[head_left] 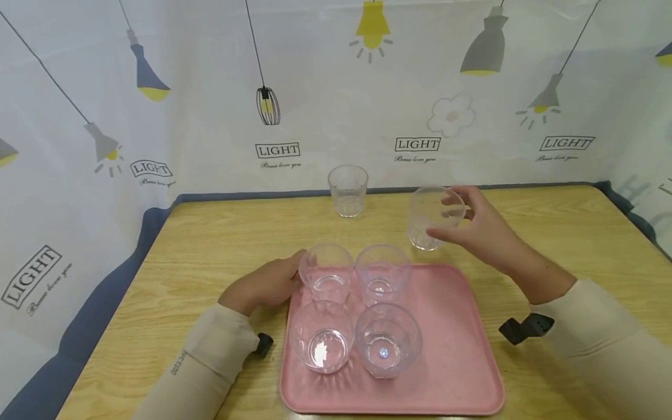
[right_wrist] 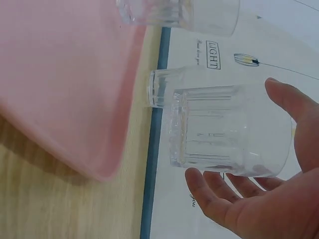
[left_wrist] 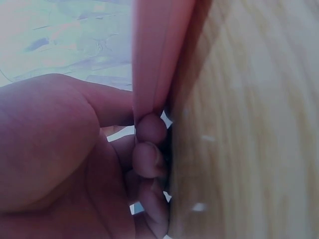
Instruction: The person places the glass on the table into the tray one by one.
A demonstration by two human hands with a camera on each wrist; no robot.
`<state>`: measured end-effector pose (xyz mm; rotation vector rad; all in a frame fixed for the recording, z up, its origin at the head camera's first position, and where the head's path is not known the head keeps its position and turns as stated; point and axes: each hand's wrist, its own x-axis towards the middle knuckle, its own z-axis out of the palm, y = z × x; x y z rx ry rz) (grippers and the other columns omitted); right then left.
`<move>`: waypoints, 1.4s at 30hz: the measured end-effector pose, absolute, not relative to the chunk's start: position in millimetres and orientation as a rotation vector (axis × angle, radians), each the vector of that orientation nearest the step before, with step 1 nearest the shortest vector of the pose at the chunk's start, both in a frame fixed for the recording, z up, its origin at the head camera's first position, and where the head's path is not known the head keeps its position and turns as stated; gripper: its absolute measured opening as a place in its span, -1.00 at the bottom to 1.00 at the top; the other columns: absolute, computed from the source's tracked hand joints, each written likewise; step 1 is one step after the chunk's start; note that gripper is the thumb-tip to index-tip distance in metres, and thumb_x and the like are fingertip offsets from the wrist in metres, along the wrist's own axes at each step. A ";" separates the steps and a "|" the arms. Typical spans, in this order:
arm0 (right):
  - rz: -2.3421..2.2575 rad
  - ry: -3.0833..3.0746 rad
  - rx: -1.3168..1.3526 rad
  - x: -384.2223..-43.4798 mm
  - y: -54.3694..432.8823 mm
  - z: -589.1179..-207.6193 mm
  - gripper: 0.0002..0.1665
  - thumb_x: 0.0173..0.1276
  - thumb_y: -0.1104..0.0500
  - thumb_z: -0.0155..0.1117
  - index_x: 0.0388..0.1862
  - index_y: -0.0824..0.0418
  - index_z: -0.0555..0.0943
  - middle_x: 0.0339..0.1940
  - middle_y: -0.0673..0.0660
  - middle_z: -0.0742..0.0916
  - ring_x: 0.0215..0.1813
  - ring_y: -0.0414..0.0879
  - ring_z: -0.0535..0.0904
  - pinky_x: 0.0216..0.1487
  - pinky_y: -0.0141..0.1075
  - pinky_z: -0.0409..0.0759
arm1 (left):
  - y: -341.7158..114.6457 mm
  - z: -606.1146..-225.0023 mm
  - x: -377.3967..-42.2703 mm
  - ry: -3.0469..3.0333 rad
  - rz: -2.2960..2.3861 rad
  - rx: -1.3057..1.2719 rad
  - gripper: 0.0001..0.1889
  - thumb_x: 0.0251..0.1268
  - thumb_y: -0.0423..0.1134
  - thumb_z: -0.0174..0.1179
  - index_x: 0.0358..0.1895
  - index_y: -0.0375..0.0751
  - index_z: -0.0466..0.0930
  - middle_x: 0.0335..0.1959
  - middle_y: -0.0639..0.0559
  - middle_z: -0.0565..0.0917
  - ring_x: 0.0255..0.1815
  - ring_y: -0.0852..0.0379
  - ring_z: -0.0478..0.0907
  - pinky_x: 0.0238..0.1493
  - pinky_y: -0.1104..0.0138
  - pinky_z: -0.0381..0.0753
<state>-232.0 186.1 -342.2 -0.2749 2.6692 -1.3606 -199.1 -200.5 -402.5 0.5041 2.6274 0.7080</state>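
Note:
My right hand (head_left: 485, 233) grips a clear cup (head_left: 424, 213) by its side, behind the tray's far edge. In the right wrist view, the thumb and fingers lie on opposite sides of that cup. My left hand (head_left: 268, 283) holds the pink tray (head_left: 454, 350) at its far left corner. The left wrist view has curled fingertips (left_wrist: 152, 128) at the tray's edge, close to the wood. Four-square on the tray's left half stand clear cups, among them a front left cup (head_left: 321, 338) and a front right cup (head_left: 388, 341).
Another clear cup (head_left: 349, 191) stands near the back edge of the wooden table (head_left: 236, 227). A white sheet (head_left: 336, 99) printed with lamps hangs behind and at both sides. The tray's right half is bare pink surface.

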 end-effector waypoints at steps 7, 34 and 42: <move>-1.399 2.672 -0.324 -208.2 193.6 -344.0 0.17 0.21 -0.09 0.52 0.57 0.16 0.01 0.45 0.19 0.40 0.42 0.09 0.39 0.25 0.00 0.52 | -198.9 -399.9 -197.9 2.603 0.767 0.487 -0.66 0.61 -0.01 -0.11 0.32 0.09 0.31 0.30 -0.11 0.57 0.35 -0.11 0.48 0.41 -0.05 0.42; -1.322 2.578 -0.474 -167.7 199.8 -365.7 0.14 0.17 0.03 0.56 0.53 0.28 0.06 0.40 0.32 0.42 0.41 0.28 0.40 0.20 0.07 0.63 | -199.7 -399.3 -197.3 2.620 0.745 0.521 -0.64 0.62 -0.09 -0.11 0.36 0.00 0.29 0.32 -0.17 0.55 0.37 -0.16 0.46 0.42 -0.07 0.41; -1.327 2.543 -0.491 -163.2 200.8 -368.2 0.11 0.16 0.05 0.57 0.49 0.28 0.09 0.39 0.34 0.42 0.39 0.33 0.40 0.21 0.06 0.63 | -200.6 -403.7 -198.9 2.615 0.759 0.498 -0.65 0.62 -0.05 -0.12 0.34 0.04 0.30 0.31 -0.14 0.56 0.37 -0.14 0.47 0.41 -0.06 0.42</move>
